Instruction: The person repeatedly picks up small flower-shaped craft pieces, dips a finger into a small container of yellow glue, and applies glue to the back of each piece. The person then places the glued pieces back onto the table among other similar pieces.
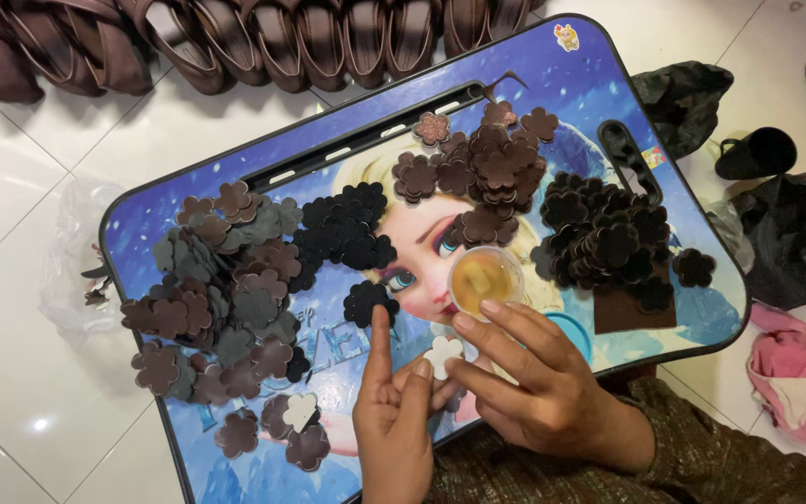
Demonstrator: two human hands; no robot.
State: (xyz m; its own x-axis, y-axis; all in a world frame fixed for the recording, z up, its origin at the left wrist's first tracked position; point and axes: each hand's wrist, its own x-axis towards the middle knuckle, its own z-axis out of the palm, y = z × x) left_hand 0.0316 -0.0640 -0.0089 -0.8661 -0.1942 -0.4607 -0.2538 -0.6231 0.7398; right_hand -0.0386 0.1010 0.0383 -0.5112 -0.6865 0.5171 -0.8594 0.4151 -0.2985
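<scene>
- left hand (pixel 392 411) and right hand (pixel 534 378) pinch one white flower cutout (pixel 442 355) between fingertips
- left forefinger stretched toward a black flower (pixel 368 301); glue cup (pixel 485 278) just beside the right fingers

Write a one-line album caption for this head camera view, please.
Both hands, left hand and right hand, pinch a white flower-shaped cutout over a blue lap tray.

Two bare hands enter from the lower edge: the left hand (pixel 392 411) and the right hand (pixel 535 383), both without rings or gloves. The right forearm wears a long sleeve (pixel 701 457) of olive-brown, finely patterned fabric, possibly woven; the left wrist shows no sleeve.
</scene>
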